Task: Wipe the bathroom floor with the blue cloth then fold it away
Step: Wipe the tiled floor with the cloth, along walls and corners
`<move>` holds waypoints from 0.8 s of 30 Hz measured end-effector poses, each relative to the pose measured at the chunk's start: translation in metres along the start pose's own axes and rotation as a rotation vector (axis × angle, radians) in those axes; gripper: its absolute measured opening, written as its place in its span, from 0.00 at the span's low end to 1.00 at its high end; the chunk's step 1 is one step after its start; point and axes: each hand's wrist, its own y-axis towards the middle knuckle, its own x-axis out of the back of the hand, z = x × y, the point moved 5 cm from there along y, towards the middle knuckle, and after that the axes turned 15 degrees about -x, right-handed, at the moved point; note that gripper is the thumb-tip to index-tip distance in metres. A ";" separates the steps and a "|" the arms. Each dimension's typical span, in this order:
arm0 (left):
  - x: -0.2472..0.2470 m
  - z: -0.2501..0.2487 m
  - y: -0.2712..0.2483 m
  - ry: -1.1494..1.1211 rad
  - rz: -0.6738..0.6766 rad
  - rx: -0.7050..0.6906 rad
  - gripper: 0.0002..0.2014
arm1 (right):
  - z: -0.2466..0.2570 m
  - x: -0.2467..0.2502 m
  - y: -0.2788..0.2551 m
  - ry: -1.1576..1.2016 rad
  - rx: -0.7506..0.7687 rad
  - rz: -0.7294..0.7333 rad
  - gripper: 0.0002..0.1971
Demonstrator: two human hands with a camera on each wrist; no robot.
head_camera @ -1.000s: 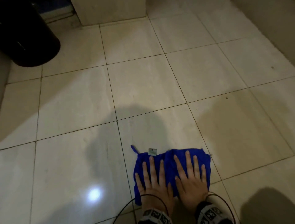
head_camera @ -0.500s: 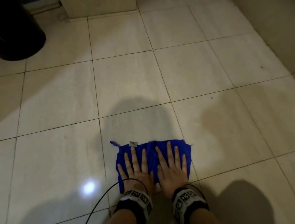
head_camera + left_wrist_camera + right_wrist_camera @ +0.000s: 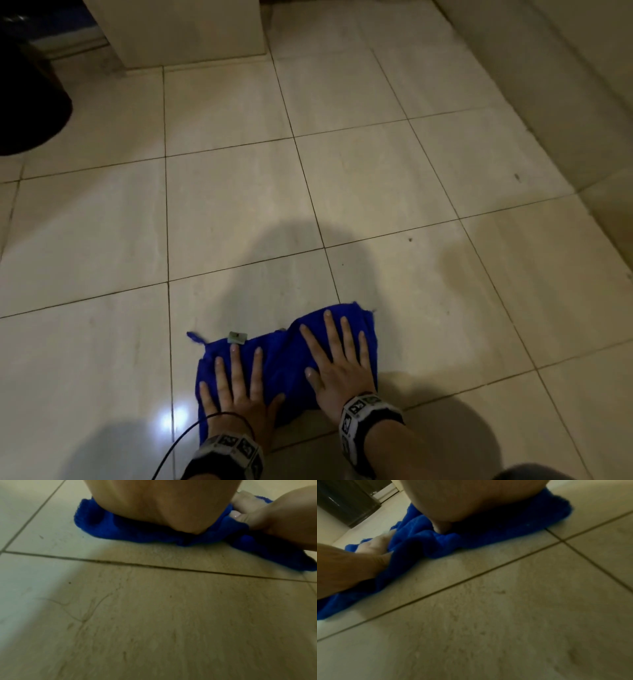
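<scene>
Ahead of you the tiled floor (image 3: 239, 205) lies open across the middle, from the near tiles out to the far ones. At far left a dark round bin (image 3: 30, 102) stands on the floor and blocks that corner. A pale block (image 3: 185, 31) stands at far centre. Along the right a wall (image 3: 565, 85) closes the side, narrowing your room toward the far end.

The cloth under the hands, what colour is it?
Bright blue: the cloth shows best in the head view.
</scene>
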 end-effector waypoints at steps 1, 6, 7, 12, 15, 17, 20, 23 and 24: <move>-0.002 0.001 -0.001 -0.004 -0.003 0.003 0.43 | 0.001 -0.001 0.000 0.000 -0.003 -0.012 0.38; 0.007 -0.002 -0.001 0.028 -0.049 -0.009 0.47 | 0.000 0.001 0.002 0.009 -0.001 0.010 0.40; 0.005 0.000 -0.001 0.009 0.015 0.030 0.55 | 0.001 0.000 0.002 0.015 0.004 0.024 0.40; 0.023 -0.009 0.014 -0.018 0.309 0.217 0.69 | 0.007 -0.001 0.011 0.026 -0.048 0.084 0.43; 0.029 -0.021 0.039 -0.017 0.402 0.324 0.60 | 0.014 0.005 0.026 0.034 -0.109 0.082 0.42; 0.029 -0.031 0.052 -0.025 0.451 0.333 0.60 | 0.015 0.011 0.040 0.044 -0.150 0.063 0.40; 0.027 -0.036 0.062 -0.051 0.424 0.348 0.61 | 0.015 0.017 0.052 0.032 -0.158 0.033 0.40; 0.028 -0.034 0.066 -0.080 0.381 0.346 0.63 | 0.017 0.022 0.054 0.036 -0.163 0.040 0.40; 0.027 -0.033 0.067 -0.096 0.377 0.343 0.63 | 0.017 0.023 0.055 0.042 -0.157 0.049 0.39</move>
